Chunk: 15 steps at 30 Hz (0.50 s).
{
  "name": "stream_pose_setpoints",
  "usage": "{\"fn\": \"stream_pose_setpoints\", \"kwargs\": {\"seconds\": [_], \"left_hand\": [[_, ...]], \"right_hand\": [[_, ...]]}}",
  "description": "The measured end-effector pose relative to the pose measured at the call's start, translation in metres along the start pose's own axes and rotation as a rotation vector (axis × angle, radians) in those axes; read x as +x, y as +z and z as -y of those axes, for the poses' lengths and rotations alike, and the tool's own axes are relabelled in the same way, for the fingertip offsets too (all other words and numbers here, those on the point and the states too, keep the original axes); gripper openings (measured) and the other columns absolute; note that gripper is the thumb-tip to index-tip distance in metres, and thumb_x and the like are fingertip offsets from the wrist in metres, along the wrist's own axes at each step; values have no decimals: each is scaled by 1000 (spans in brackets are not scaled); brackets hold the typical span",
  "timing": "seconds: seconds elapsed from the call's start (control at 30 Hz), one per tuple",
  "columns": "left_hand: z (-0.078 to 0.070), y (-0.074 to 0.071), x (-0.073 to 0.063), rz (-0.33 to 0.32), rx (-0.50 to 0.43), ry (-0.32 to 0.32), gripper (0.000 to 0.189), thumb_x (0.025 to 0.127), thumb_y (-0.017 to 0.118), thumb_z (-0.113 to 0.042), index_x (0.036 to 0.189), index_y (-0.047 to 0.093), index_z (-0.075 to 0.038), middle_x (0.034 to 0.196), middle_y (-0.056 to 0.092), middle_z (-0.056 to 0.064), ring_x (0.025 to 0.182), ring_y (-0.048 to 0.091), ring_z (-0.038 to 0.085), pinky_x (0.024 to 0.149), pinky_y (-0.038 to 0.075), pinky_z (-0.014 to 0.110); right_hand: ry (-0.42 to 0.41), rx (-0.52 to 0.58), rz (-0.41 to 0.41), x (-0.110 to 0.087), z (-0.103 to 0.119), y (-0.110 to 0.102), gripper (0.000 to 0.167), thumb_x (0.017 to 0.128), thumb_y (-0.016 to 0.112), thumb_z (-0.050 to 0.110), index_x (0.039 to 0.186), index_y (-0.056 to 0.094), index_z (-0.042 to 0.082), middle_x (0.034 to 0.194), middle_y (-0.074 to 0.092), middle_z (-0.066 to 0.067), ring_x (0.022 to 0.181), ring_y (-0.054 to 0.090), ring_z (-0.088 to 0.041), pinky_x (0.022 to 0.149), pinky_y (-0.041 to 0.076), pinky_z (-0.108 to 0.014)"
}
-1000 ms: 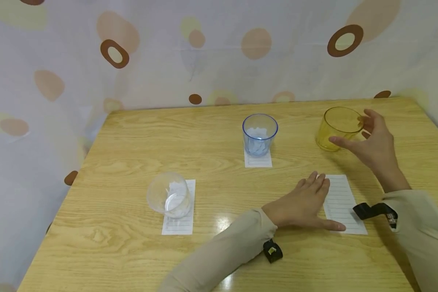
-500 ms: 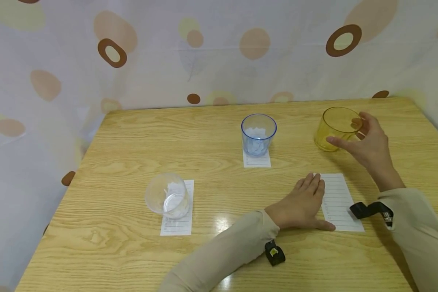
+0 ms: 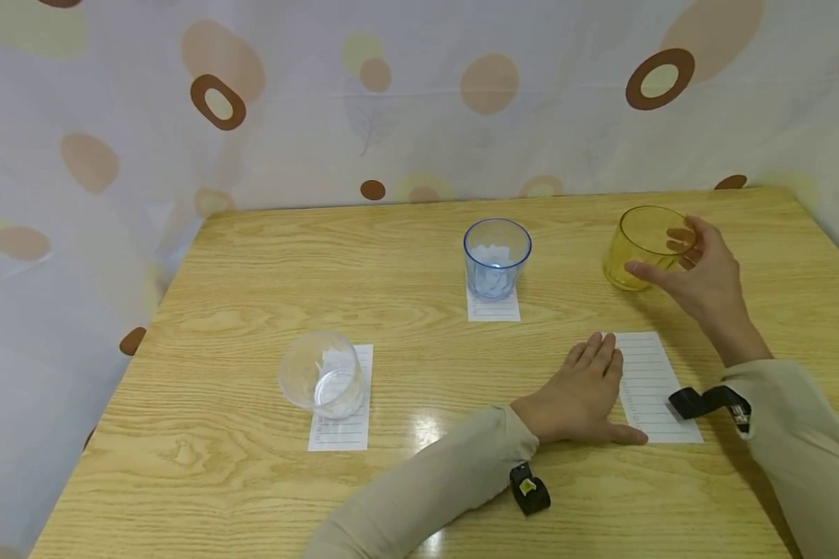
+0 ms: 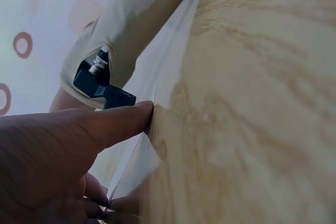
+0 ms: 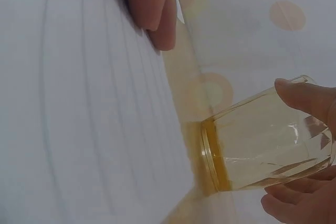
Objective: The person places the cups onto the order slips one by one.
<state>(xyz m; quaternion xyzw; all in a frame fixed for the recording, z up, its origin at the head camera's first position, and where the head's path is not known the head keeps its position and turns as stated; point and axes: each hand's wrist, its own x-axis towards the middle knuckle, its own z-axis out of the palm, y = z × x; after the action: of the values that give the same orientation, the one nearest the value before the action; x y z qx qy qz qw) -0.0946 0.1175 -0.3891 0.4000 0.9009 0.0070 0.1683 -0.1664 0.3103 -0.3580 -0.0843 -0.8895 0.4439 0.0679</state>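
Note:
A yellow see-through tumbler [image 3: 621,260] stands upright on the table at the back right. My right hand [image 3: 715,287] grips it from the right, thumb on the near side and fingers around the far side. In the right wrist view the tumbler [image 5: 262,145] shows between thumb and fingers, with nothing visible inside. A lined sheet of paper [image 3: 657,388] lies in front of it. My left hand [image 3: 579,394] rests flat with its fingertips and thumb on the sheet's left edge. The left wrist view shows the thumb [image 4: 118,124] straight along the tabletop.
A blue-rimmed tumbler [image 3: 496,260] holding white paper pieces stands on a small lined slip [image 3: 494,312] at the back middle. To the left, a clear tumbler [image 3: 301,380] with white pieces stands on another lined slip [image 3: 342,439]. A patterned curtain [image 3: 419,140] hangs behind the wooden table [image 3: 252,272].
My right hand's fingers have come in closer around the yellow tumbler. The left hand has drawn slightly left on the sheet. The tumblers stand where they were.

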Motion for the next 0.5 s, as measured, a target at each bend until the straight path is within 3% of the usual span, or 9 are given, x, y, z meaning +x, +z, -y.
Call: {"fn": "stream_pose_setpoints", "kwargs": {"seconds": [0.23, 0.4, 0.5], "left_hand": [[1, -1, 1, 2, 0, 3, 102, 83, 42, -78, 156, 11, -13, 162, -4, 4, 146, -9, 15, 117, 0, 24], [1, 0, 1, 9, 6, 9, 102, 83, 41, -78, 156, 11, -13, 162, -4, 4, 146, -9, 15, 117, 1, 24], [1, 0, 1, 6, 10, 11, 102, 83, 41, -78, 156, 11, -13, 162, -4, 5, 146, -9, 15, 117, 1, 23]], "right_hand": [[0, 63, 19, 2, -6, 3, 94, 85, 75, 33, 155, 15, 13, 149, 35, -17, 134, 37, -29, 112, 31, -31], [14, 131, 2, 4, -13, 5, 86, 84, 76, 27, 152, 24, 16, 138, 43, 1, 123, 44, -12, 91, 41, -10], [15, 151, -8, 5, -14, 5, 83, 83, 77, 26, 150, 28, 18, 136, 45, 6, 120, 45, -8, 81, 42, -6]]}}
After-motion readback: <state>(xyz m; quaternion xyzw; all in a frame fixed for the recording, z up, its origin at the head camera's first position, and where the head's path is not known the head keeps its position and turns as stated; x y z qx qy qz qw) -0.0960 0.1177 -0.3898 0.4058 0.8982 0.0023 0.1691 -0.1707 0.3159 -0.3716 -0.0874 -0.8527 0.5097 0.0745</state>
